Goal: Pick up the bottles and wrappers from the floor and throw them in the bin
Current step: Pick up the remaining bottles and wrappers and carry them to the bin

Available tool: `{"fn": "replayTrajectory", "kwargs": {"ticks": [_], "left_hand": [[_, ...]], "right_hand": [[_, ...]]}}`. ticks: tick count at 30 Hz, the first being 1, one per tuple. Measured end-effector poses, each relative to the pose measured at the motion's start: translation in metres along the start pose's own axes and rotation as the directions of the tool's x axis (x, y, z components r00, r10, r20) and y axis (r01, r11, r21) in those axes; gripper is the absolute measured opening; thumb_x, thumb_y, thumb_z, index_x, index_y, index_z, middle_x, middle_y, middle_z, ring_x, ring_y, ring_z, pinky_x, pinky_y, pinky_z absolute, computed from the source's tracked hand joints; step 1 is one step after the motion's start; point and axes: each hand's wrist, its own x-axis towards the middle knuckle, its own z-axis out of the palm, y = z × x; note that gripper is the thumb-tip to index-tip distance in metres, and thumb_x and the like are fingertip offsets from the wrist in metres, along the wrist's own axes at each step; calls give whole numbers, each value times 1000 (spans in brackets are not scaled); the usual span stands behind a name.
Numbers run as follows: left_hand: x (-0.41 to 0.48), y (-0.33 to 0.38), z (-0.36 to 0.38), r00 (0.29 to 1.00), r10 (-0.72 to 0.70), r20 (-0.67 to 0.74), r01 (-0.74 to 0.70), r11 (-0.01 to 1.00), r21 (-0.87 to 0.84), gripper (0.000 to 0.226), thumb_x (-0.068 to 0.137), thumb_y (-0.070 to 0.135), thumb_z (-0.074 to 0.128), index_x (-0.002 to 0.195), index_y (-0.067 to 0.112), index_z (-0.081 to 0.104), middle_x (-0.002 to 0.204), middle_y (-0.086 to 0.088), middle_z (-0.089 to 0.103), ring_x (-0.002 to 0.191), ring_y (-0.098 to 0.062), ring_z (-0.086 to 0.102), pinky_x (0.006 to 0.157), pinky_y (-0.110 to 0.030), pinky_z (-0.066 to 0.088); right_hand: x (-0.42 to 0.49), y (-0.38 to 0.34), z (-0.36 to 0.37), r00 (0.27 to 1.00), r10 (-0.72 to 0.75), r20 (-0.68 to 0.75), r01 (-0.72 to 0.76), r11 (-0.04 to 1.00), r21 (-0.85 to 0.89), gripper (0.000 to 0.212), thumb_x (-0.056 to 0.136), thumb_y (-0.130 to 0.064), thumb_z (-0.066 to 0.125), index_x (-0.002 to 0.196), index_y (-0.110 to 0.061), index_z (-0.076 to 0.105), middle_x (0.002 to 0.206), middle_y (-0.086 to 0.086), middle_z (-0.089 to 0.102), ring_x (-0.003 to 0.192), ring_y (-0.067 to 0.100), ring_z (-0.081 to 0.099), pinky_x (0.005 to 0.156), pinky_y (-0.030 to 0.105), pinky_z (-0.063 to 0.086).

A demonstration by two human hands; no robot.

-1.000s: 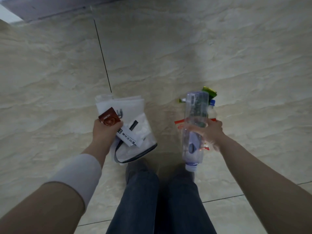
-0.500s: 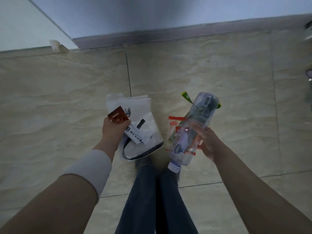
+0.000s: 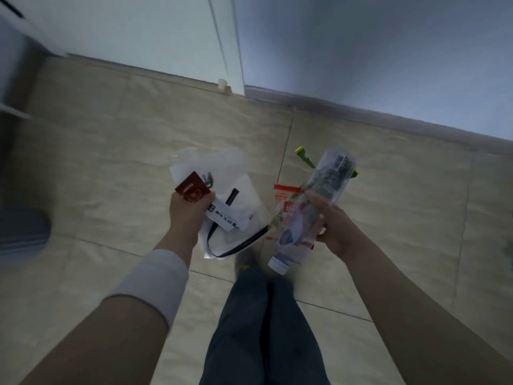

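Just right of the frame's centre, the right hand (image 3: 337,232) has its fingers (image 3: 319,200) wrapped round a clear plastic bottle with a white cap (image 3: 311,215). The bottle's long axis runs diagonally: the cap points down toward the lower left, near the person's dark blue trouser legs (image 3: 261,329), and the base points to the upper right. Pressed against the bottle in the same grasp are a clear wrapper with red bands (image 3: 286,195) and a green and yellow wrapper (image 3: 304,157) that sticks out past the bottle's base at the top.

Left of centre, the left hand (image 3: 188,215), with a white sleeve (image 3: 150,284) on its forearm, is clenched on a small brown-red sachet (image 3: 193,190) and a white plastic bag with a black edge strip (image 3: 230,207). The sachet stands up above the fingers; the bag hangs below and to the right of the hand, with a white printed label and a short black piece lying against it. What the bag contains cannot be told.

Everything is held up over a beige marbled tile floor (image 3: 111,162). A grey skirting board (image 3: 361,109) and pale wall run across the upper right, a white door (image 3: 138,31) fills the upper left, and a blurred dark grey object (image 3: 22,232) sits at the left edge.
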Motion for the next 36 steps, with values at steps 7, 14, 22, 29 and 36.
{"fn": "replayTrajectory", "kwargs": {"ticks": [7, 14, 22, 29, 36], "left_hand": [[-8, -20, -140, 982, -24, -189, -1, 992, -130, 16, 72, 5, 72, 75, 14, 59, 70, 1, 60, 64, -12, 57, 62, -25, 47], [3, -67, -286, 929, -133, -344, 17, 947, -321, 35, 69, 9, 74, 102, 3, 61, 80, -2, 64, 74, -19, 62, 70, -31, 51], [31, -153, -453, 867, -244, -434, 42, 905, -423, 49, 66, 16, 77, 109, 2, 58, 97, -11, 69, 85, -25, 66, 65, -28, 49], [58, -176, -545, 802, -311, -510, 37, 878, -477, 51, 67, 15, 77, 113, 3, 57, 102, -11, 69, 87, -23, 65, 63, -24, 49], [99, -173, -596, 750, -381, -541, 66, 857, -511, 44, 69, 13, 75, 108, 2, 57, 96, -12, 69, 79, -21, 65, 54, -22, 44]], "right_hand": [[-31, 4, 114, 965, 18, 262, 36, 979, -203, 68, 56, -60, 76, 112, -23, 63, 108, 5, 70, 96, 25, 66, 84, 43, 54], [-49, 33, 252, 901, 115, 418, 5, 961, -276, 64, 75, -39, 69, 127, -9, 46, 107, 13, 64, 85, 22, 71, 59, 31, 59], [-57, 93, 422, 837, 231, 496, 55, 866, -497, 83, 52, -53, 85, 121, -17, 56, 117, 16, 63, 113, 42, 55, 99, 55, 41], [-70, 107, 557, 792, 276, 544, 154, 773, -616, 105, 42, -59, 84, 132, -20, 46, 118, 9, 65, 112, 30, 60, 94, 51, 49], [-43, 106, 648, 749, 361, 555, 155, 720, -677, 61, 58, -50, 76, 106, -18, 55, 70, -7, 71, 63, 7, 69, 51, 21, 52]]}}
